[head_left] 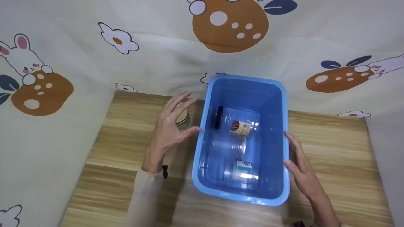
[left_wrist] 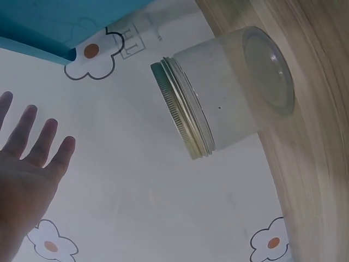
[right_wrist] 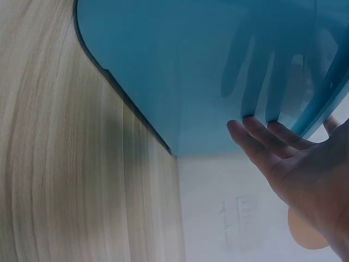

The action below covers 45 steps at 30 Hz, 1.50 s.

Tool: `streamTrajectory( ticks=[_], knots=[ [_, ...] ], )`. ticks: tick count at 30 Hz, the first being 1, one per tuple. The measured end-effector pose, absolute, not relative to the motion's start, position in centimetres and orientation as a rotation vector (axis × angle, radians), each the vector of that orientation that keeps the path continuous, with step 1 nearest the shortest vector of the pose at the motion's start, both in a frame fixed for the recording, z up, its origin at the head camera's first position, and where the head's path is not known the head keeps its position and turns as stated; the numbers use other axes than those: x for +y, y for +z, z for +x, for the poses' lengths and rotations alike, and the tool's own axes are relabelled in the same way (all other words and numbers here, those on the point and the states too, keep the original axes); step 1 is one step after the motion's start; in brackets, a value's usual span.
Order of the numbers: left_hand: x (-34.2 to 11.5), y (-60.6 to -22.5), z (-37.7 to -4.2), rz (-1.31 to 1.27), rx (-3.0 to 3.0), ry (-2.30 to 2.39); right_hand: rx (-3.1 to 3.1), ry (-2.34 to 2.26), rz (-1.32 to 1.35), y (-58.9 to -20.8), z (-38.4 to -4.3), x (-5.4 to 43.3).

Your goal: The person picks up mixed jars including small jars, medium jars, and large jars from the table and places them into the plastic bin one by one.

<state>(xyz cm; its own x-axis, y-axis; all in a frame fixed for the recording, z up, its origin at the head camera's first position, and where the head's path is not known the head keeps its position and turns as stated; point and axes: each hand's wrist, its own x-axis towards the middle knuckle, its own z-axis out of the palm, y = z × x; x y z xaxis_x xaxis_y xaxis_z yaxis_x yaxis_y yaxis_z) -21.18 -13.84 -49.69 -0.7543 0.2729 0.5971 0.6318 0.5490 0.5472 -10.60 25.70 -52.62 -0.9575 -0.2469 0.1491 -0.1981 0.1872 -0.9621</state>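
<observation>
My left hand point(head_left: 169, 126) is beside the left side of a blue plastic bin point(head_left: 202, 148), fingers and thumb spread apart with nothing held. Behind those fingers stands a clear jar with a gold lid point(head_left: 182, 116), partly hidden in the head view. The left wrist view shows this jar point(left_wrist: 223, 82) whole, apart from the hand. On the bin's right side, my right hand point(head_left: 301, 167) holds the rim, thumb at its top edge. In the right wrist view, its fingers point(right_wrist: 262, 139) lie against the outer wall below the rim.
Three clear jars lie on their sides in the bin: one with a black lid point(head_left: 218, 117) and brown-yellow label, a plain one point(head_left: 225, 148), and one with a blue-white label point(head_left: 244, 167). The wooden table point(head_left: 126, 142) meets a patterned cloth point(head_left: 157, 63) behind.
</observation>
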Motion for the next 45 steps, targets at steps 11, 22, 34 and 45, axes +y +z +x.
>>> streamTrajectory(
  ticks=[11, 22, 34, 45],
  knots=[
    [-14.9, -50.8, -21.4, -0.608, -2.417, -1.062, 2.385, -1.930, -0.380, -52.6, -10.5, 25.5],
    [-15.5, -52.0, -21.8, -0.518, -2.384, -1.161, 2.382, -1.932, -0.382, -52.5, -10.4, 25.6],
    [-16.5, -53.3, -22.0, -0.445, -2.408, -1.202, 2.400, -1.879, -0.367, -52.4, -10.5, 25.5],
    [-17.2, -54.6, -22.4, -0.356, -2.429, -1.298, 2.406, -1.876, -0.376, -52.3, -10.4, 25.6]
  ],
)
